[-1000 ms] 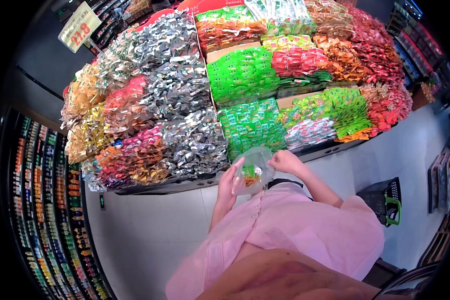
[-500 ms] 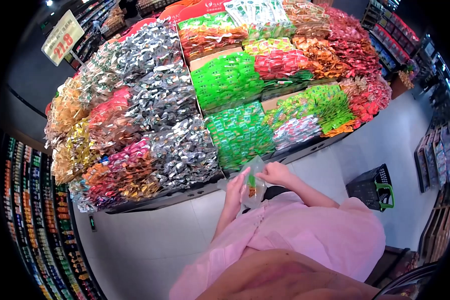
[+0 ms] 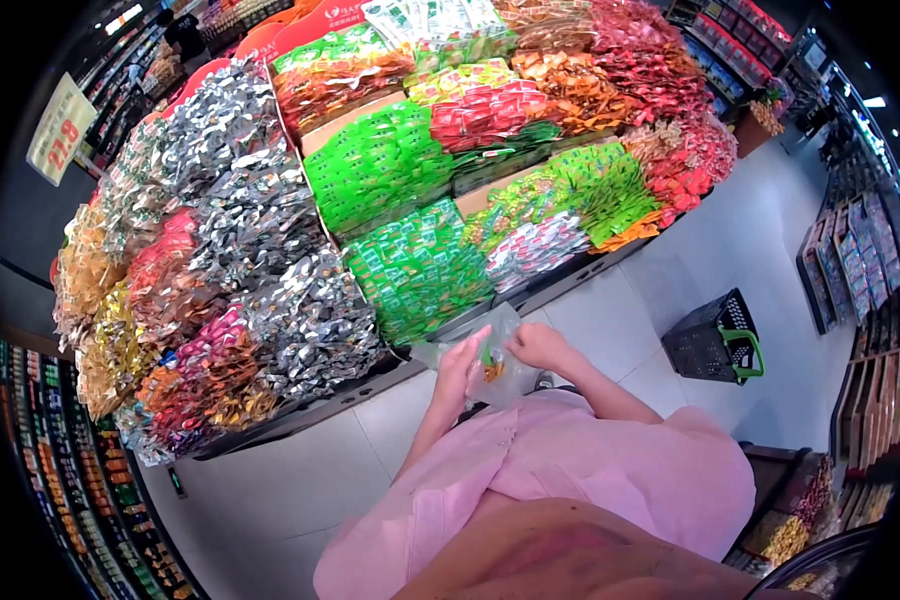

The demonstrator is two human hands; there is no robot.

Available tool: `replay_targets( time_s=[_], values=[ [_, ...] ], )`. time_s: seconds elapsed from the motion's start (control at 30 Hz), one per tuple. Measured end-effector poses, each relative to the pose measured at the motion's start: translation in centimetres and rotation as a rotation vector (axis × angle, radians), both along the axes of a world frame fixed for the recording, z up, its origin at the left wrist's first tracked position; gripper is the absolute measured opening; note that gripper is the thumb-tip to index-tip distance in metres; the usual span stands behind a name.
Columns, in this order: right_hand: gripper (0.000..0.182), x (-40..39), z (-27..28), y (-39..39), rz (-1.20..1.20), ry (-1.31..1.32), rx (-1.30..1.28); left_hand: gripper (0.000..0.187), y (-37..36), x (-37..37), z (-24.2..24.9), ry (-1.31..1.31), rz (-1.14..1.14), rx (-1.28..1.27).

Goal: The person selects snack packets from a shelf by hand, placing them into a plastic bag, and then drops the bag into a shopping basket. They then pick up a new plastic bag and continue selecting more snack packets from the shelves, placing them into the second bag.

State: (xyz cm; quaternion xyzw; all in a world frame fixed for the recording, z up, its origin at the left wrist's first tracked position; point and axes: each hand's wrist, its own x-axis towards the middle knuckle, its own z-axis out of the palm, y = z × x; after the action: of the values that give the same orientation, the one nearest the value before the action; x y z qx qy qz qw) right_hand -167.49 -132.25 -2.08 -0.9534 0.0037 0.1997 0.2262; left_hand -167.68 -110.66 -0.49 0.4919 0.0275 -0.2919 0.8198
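Note:
A clear plastic bag (image 3: 511, 384) hangs in front of my pink top, with small green and orange packets (image 3: 492, 366) showing inside. On the bag's left side, my left hand (image 3: 460, 367) is closed, its fingers pointing up along the plastic. My right hand (image 3: 538, 346) pinches the bag's upper right edge with curled fingers. Just beyond the hands is the near edge of a display heaped with wrapped snacks; the closest are green packets (image 3: 420, 270).
Silver packets (image 3: 305, 300) fill the display's left half, bright green ones (image 3: 378, 160) its middle. A black basket with a green handle (image 3: 705, 340) stands on the floor to the right. A price sign (image 3: 62, 130) rises at the far left, and shelves (image 3: 75, 480) line the lower left.
My view has turned, so the display sits further left and the basket has shifted left too. Both hands remain on the bag, which looks spread wider between them.

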Motion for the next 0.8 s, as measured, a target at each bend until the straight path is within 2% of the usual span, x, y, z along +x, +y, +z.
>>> replay_targets(
  time_s=[0.17,0.27,0.33,0.4,0.43,0.5,0.53,0.63,0.8],
  values=[
    [0.04,-2.1,2.5,-5.9,-0.205,-0.061,0.325,0.047,-5.4,0.7,-0.3,-0.049,-0.065,0.023],
    [0.038,-4.4,4.7,-9.6,-0.276,-0.117,0.557,0.052,-10.3,0.2,0.9,-0.166,-0.185,0.133],
    [0.037,-5.8,5.7,-11.8,-0.333,-0.14,0.654,0.061,-13.9,-0.2,3.3,-0.201,-0.414,0.428],
    [0.033,-7.1,4.9,-13.8,-0.372,-0.197,0.758,0.061,-17.7,-1.4,3.8,-0.316,-0.466,0.485],
    [0.032,-7.8,4.7,-14.8,-0.395,-0.229,0.812,0.056,-19.7,-1.8,2.6,-0.471,-0.449,0.473],
    [0.03,-9.1,4.6,-16.8,-0.386,-0.374,0.837,0.047,-23.6,-1.9,-1.3,-0.783,-0.42,0.429],
    [0.029,-9.8,4.6,-18.1,-0.383,-0.448,0.844,0.033,-25.5,-2.1,-1.5,-0.739,-0.413,0.47],
    [0.028,-12.3,4.9,-23.3,-0.448,-0.514,0.721,0.027,-30.6,-2.7,-1.0,-0.757,-0.511,0.615],
    [0.025,-16.4,2.5,-31.1,-0.625,-0.496,0.822,0.032,-39.3,-4.8,-0.6,-0.917,-0.647,0.701]
  ],
)
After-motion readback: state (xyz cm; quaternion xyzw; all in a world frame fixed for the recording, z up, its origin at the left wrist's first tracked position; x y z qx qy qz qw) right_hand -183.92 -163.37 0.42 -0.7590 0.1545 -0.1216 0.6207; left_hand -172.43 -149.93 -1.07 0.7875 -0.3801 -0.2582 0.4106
